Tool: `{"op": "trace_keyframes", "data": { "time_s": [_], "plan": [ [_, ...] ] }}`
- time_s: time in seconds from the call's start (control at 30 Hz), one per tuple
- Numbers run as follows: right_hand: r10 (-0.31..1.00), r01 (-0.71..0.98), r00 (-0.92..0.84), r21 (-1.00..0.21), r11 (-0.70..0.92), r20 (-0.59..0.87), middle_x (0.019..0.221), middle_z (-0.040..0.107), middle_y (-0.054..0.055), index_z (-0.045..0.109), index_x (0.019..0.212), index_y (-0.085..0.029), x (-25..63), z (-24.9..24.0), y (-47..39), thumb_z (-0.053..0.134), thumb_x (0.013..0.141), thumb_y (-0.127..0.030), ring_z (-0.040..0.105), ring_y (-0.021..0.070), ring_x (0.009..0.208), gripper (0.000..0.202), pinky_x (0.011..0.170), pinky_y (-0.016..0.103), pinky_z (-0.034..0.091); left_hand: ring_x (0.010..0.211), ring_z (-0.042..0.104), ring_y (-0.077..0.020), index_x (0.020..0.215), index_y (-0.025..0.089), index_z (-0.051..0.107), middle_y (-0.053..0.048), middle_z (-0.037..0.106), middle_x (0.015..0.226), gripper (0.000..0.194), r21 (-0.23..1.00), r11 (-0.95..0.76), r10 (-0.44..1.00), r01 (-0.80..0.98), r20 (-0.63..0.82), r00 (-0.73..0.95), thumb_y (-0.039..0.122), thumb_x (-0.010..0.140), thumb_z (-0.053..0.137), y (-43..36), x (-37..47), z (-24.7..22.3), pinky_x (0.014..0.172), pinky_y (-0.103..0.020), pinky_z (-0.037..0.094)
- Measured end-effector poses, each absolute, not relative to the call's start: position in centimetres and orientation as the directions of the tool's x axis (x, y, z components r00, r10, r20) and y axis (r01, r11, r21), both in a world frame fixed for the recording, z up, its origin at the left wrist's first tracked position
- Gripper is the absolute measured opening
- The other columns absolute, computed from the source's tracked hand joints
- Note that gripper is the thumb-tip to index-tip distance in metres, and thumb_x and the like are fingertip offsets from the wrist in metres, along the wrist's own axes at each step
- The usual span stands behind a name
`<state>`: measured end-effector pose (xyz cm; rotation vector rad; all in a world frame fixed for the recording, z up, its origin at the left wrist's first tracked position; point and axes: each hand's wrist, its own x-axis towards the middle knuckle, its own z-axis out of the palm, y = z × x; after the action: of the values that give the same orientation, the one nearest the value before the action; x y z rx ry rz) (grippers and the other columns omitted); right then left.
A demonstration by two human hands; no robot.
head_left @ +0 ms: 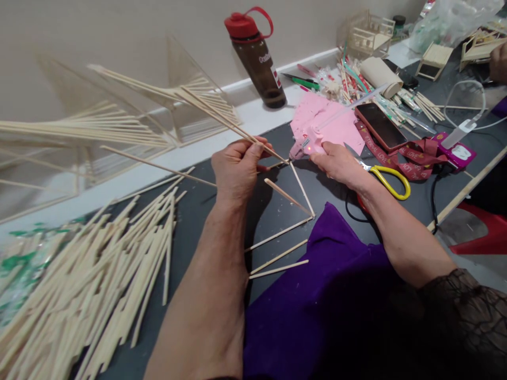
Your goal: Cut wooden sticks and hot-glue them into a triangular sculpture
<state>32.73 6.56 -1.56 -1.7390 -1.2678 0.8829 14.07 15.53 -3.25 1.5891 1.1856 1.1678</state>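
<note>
My left hand [242, 161] pinches thin wooden sticks [222, 119] that slant from the upper left down to a joint of a stick frame [301, 187] on the dark table. In my right hand [336, 162] is a pink glue gun [308, 143], its tip touching or very near that joint. One short stick [285, 196] rises at an angle from the frame's lower corner. Two loose-looking sticks [279, 257] lie beside my left forearm, which hides their far ends. Purple cloth [336, 248] lies at the table's near edge.
A large pile of sticks [103, 274] covers the left side. Finished stick models [130, 116] stand by the wall. A bottle [257, 63], pink paper [336, 119], phone [381, 125], yellow-handled scissors [390, 182] and a purple power block [455, 150] are beyond. Another person's hand [498, 62] shows far right.
</note>
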Motion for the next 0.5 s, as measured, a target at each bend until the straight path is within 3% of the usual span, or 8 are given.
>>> {"op": "trace_keyframes", "data": {
  "time_s": [0.5],
  "plan": [
    [0.969,0.536,0.247,-0.831,-0.148,-0.014,0.071,0.064,0.005,0.049,0.074,-0.024,32.76,-1.65,6.76,0.056,0.094,-0.036,0.06,0.0192,0.076,0.025,0.069,0.03,0.043,0.082,0.073,-0.0184,0.091,0.015,0.075,-0.006,0.077,0.088,0.018,0.948,-0.217,0.974,0.233,0.194,0.115,0.03,0.085,0.066,15.33,14.21,-2.94,0.055,-0.027,0.057]
  ]
}}
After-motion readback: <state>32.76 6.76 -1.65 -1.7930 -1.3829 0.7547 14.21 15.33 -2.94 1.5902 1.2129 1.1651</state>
